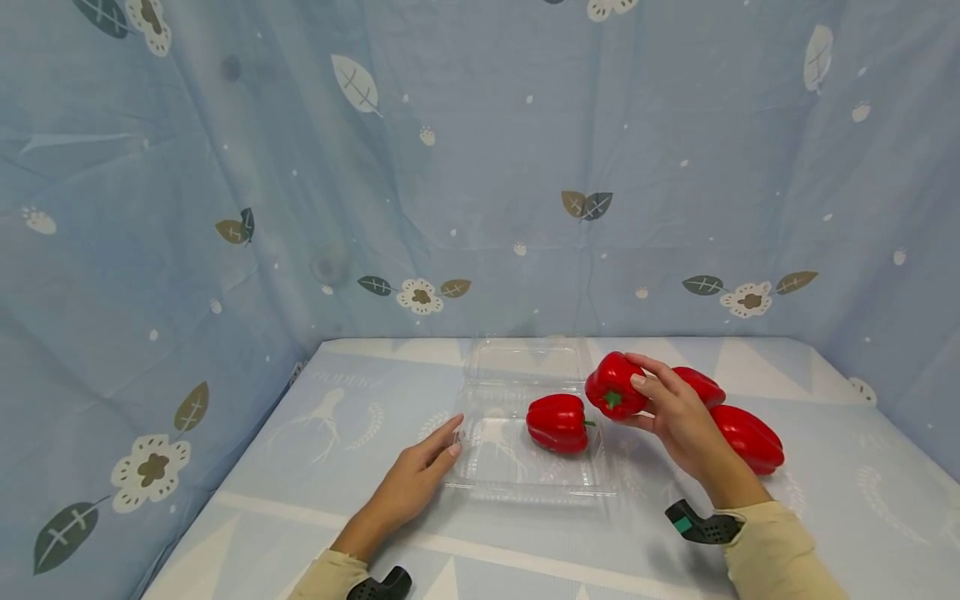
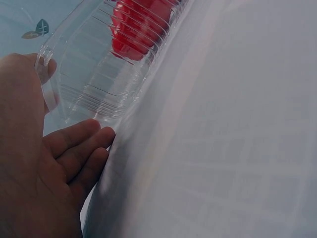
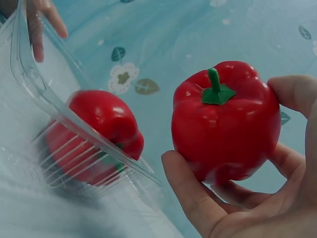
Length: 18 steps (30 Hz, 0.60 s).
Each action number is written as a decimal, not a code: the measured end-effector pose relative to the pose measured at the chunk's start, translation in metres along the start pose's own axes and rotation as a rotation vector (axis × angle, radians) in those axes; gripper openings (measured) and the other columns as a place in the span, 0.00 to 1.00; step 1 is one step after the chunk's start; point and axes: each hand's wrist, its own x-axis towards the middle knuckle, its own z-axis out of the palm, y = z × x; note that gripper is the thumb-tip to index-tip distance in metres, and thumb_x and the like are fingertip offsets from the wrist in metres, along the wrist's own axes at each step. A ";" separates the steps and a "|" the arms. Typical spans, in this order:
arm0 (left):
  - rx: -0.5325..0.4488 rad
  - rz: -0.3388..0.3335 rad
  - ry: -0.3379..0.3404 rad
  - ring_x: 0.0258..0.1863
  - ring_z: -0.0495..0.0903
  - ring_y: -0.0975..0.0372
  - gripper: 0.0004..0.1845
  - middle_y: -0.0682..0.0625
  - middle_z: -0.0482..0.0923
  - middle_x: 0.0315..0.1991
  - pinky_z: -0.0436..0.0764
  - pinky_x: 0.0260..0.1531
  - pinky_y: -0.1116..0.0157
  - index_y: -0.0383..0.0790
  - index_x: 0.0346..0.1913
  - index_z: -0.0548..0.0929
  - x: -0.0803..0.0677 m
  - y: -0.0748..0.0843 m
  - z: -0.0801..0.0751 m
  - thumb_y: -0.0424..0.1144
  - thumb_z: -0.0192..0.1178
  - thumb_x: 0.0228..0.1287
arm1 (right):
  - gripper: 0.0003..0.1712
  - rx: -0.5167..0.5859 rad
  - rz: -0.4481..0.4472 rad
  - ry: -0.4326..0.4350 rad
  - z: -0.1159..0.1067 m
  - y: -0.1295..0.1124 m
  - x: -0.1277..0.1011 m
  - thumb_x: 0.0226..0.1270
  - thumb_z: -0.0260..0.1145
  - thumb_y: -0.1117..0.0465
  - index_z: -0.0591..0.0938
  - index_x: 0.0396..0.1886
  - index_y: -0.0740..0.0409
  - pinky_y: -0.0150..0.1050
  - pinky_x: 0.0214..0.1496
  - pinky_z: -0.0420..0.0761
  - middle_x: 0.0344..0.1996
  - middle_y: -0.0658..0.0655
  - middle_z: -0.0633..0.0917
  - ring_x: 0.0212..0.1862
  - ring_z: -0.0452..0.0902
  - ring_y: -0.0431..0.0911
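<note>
In the head view my right hand [image 1: 678, 417] grips a red bell pepper [image 1: 617, 387], raised beside the container's right side. In the right wrist view, thumb and fingers curl round this pepper [image 3: 225, 124], its green stem facing the camera. Another red bell pepper [image 1: 557, 423] lies on its side inside a clear plastic container [image 1: 480, 483], near its right wall. My left hand [image 1: 416, 479] rests against the container's left edge, fingers fairly straight. The left wrist view shows fingertips [image 2: 49, 69] at the rim, partly behind plastic, and the other fingers loosely extended below.
Two more red bell peppers lie on the table right of the container: one [image 1: 750, 439] beside my right wrist, another [image 1: 699, 385] partly hidden behind my hand. The container's clear lid [image 1: 528, 360] lies folded back behind it. A blue patterned curtain [image 1: 480, 167] surrounds the table.
</note>
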 end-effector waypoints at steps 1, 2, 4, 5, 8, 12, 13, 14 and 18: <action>0.001 -0.002 0.001 0.61 0.71 0.59 0.25 0.49 0.71 0.63 0.69 0.60 0.53 0.70 0.70 0.61 0.000 0.000 0.000 0.53 0.48 0.72 | 0.35 0.014 -0.002 -0.009 0.000 0.000 0.000 0.71 0.57 0.54 0.56 0.74 0.48 0.46 0.51 0.80 0.67 0.56 0.61 0.61 0.64 0.50; 0.002 -0.004 0.000 0.61 0.71 0.59 0.25 0.49 0.71 0.63 0.69 0.60 0.53 0.70 0.69 0.61 0.000 0.000 0.000 0.53 0.48 0.72 | 0.35 0.025 -0.005 -0.016 0.001 0.000 -0.001 0.71 0.57 0.55 0.56 0.74 0.49 0.46 0.51 0.80 0.67 0.57 0.61 0.61 0.65 0.50; 0.001 -0.010 -0.006 0.62 0.70 0.60 0.24 0.50 0.71 0.63 0.69 0.61 0.54 0.72 0.69 0.60 0.000 0.001 0.000 0.53 0.48 0.73 | 0.34 0.042 -0.006 -0.021 0.002 0.000 -0.001 0.71 0.57 0.56 0.57 0.74 0.49 0.47 0.51 0.80 0.67 0.57 0.61 0.60 0.66 0.49; 0.001 -0.014 -0.008 0.62 0.70 0.61 0.24 0.51 0.71 0.63 0.69 0.61 0.54 0.72 0.69 0.60 0.000 0.001 0.000 0.53 0.48 0.73 | 0.34 0.047 -0.005 -0.019 0.003 -0.001 -0.002 0.71 0.57 0.56 0.57 0.74 0.49 0.46 0.51 0.80 0.67 0.57 0.61 0.60 0.66 0.49; 0.000 -0.004 -0.007 0.62 0.70 0.61 0.25 0.51 0.71 0.63 0.70 0.61 0.54 0.71 0.69 0.61 0.000 0.001 0.000 0.55 0.48 0.72 | 0.35 0.057 0.003 -0.010 0.004 -0.001 -0.002 0.71 0.58 0.56 0.57 0.74 0.48 0.46 0.51 0.80 0.68 0.57 0.60 0.60 0.67 0.48; 0.000 0.014 0.002 0.61 0.71 0.61 0.25 0.50 0.72 0.63 0.69 0.61 0.54 0.69 0.70 0.61 0.000 0.001 0.000 0.58 0.47 0.71 | 0.37 0.073 0.011 -0.022 0.005 -0.002 -0.001 0.69 0.57 0.59 0.56 0.75 0.45 0.46 0.53 0.79 0.71 0.56 0.57 0.63 0.62 0.50; -0.002 0.014 0.003 0.61 0.71 0.61 0.25 0.50 0.72 0.62 0.69 0.61 0.54 0.69 0.70 0.61 0.000 0.001 0.000 0.58 0.47 0.71 | 0.37 0.081 0.016 -0.030 0.006 -0.002 -0.001 0.69 0.57 0.60 0.56 0.75 0.45 0.46 0.53 0.79 0.71 0.56 0.56 0.64 0.60 0.51; -0.002 0.010 0.002 0.61 0.71 0.61 0.25 0.50 0.72 0.62 0.69 0.61 0.54 0.69 0.70 0.61 0.000 0.001 0.000 0.58 0.47 0.71 | 0.38 0.084 0.018 -0.039 0.006 -0.002 -0.001 0.68 0.56 0.61 0.55 0.75 0.45 0.46 0.54 0.78 0.72 0.56 0.55 0.65 0.58 0.52; -0.001 0.008 0.000 0.61 0.72 0.60 0.26 0.50 0.72 0.62 0.70 0.60 0.54 0.65 0.71 0.62 0.000 0.000 -0.001 0.57 0.47 0.72 | 0.39 0.086 0.026 -0.066 0.009 -0.003 -0.001 0.65 0.55 0.63 0.54 0.75 0.46 0.47 0.55 0.78 0.72 0.56 0.54 0.66 0.55 0.54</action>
